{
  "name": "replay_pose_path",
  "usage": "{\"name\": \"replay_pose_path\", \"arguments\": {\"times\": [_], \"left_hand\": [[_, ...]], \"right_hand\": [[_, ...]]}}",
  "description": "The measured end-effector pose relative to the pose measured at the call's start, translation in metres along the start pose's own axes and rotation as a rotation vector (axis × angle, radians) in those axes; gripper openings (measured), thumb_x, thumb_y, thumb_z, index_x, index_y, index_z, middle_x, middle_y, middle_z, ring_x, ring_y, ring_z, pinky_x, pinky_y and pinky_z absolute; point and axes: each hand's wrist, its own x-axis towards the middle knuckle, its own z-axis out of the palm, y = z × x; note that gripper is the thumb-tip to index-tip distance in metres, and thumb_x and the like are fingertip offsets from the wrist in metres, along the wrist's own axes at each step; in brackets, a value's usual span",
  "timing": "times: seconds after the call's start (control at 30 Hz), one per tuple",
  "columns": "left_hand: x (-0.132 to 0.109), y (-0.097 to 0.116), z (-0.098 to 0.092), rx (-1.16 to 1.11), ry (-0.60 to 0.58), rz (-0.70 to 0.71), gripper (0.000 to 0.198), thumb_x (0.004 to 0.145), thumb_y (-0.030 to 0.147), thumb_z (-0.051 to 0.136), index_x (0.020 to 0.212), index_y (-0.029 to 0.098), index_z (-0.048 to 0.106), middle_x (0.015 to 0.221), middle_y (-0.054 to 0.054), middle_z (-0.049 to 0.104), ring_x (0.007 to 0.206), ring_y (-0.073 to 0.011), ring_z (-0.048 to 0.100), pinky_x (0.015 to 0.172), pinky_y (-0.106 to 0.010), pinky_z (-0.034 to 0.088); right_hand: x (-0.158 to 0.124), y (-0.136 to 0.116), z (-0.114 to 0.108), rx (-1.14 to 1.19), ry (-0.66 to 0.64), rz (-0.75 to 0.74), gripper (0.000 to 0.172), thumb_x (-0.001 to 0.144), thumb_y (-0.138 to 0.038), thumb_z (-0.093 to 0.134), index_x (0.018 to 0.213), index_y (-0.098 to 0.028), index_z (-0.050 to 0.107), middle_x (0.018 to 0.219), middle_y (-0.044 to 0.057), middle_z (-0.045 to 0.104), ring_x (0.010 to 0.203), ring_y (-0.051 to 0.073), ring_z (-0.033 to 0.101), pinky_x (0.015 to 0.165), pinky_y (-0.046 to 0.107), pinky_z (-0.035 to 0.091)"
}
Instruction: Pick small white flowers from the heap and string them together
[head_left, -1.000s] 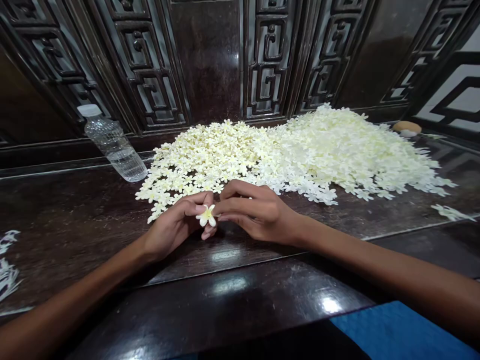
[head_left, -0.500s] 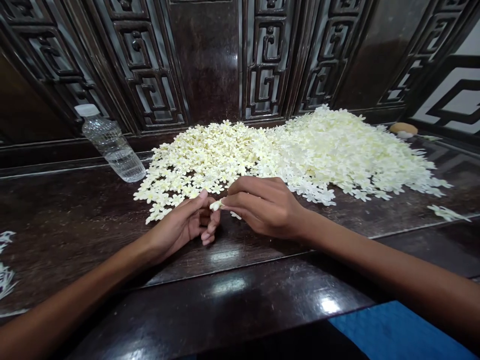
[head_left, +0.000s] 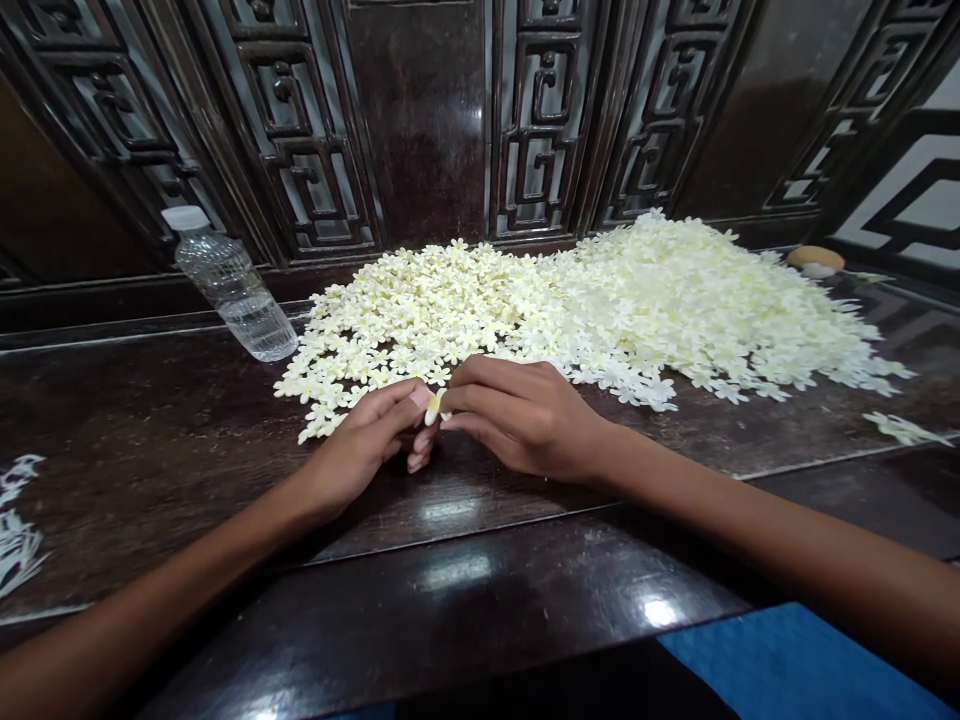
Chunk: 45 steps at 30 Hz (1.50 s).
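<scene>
Between my two hands is a small white flower [head_left: 433,406] with a yellow centre. My left hand [head_left: 382,430] pinches it with the thumb and fingertips from the left. From the right, the closed fingertips of my right hand [head_left: 525,412] grip the same flower, and the hand hides part of it. Just beyond my hands a broad heap of white and pale yellow flowers [head_left: 435,300] lies on the dark wooden surface [head_left: 187,440]. The heap rises higher toward the right.
A half-filled clear plastic bottle [head_left: 240,290] leans at the left of the heap. White strands [head_left: 19,545] lie at the far left, and a few loose flowers [head_left: 904,429] at the right. A yellowish rounded object [head_left: 814,259] sits behind, before the carved wooden panels [head_left: 420,120].
My left thumb and fingers have closed on the flower, which now shows its yellow centre. My right hand stays in nearly the same place. The view has shifted slightly.
</scene>
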Motion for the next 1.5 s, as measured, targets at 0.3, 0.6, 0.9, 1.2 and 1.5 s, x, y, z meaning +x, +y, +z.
{"name": "replay_pose_path", "arguments": {"times": [0.3, 0.6, 0.9, 1.2, 1.5], "left_hand": [[0.000, -0.002, -0.003, 0.215, -0.007, 0.063, 0.035, 0.105, 0.048, 0.051, 0.087, 0.019, 0.055, 0.075, 0.001, 0.051, 0.067, -0.0129, 0.049, 0.065, -0.027, 0.041], [-0.005, 0.006, 0.002, 0.476, -0.023, 0.145, 0.041, 0.109, 0.047, 0.042, 0.082, 0.019, 0.054, 0.076, 0.000, 0.055, 0.073, -0.0143, 0.054, 0.075, -0.029, 0.042], [-0.008, 0.003, 0.010, 0.496, -0.036, 0.147, 0.039, 0.110, 0.046, 0.041, 0.086, 0.019, 0.055, 0.080, 0.000, 0.058, 0.077, -0.0144, 0.057, 0.077, -0.029, 0.044], [-0.001, -0.001, 0.001, 0.051, 0.014, 0.110, 0.028, 0.104, 0.041, 0.056, 0.088, 0.018, 0.059, 0.078, -0.001, 0.055, 0.071, -0.0144, 0.056, 0.068, -0.028, 0.049], [-0.001, 0.004, 0.009, -0.185, 0.017, 0.038, 0.030, 0.101, 0.037, 0.060, 0.080, 0.015, 0.059, 0.066, -0.001, 0.052, 0.060, -0.0126, 0.049, 0.062, -0.027, 0.047]], "right_hand": [[-0.001, 0.003, 0.003, 0.374, -0.033, 0.141, 0.007, 0.100, -0.013, 0.059, 0.101, -0.015, 0.066, 0.099, 0.007, 0.065, 0.085, 0.015, 0.060, 0.072, 0.027, 0.048], [-0.002, 0.001, 0.012, 0.610, 0.027, 0.198, 0.006, 0.097, -0.015, 0.067, 0.092, -0.015, 0.070, 0.091, 0.004, 0.064, 0.081, 0.014, 0.062, 0.073, 0.028, 0.050], [0.003, -0.005, 0.003, 0.749, 0.052, 0.375, 0.011, 0.091, -0.008, 0.070, 0.082, -0.014, 0.073, 0.085, 0.004, 0.067, 0.079, 0.015, 0.064, 0.072, 0.029, 0.052], [0.002, -0.003, 0.006, 0.607, 0.156, 0.237, 0.013, 0.101, -0.019, 0.063, 0.103, -0.014, 0.075, 0.094, 0.007, 0.070, 0.086, 0.016, 0.065, 0.077, 0.031, 0.053], [0.003, -0.001, 0.006, 0.464, 0.198, 0.064, 0.013, 0.099, -0.014, 0.065, 0.111, -0.012, 0.071, 0.097, 0.010, 0.067, 0.087, 0.015, 0.064, 0.073, 0.029, 0.054]]}}
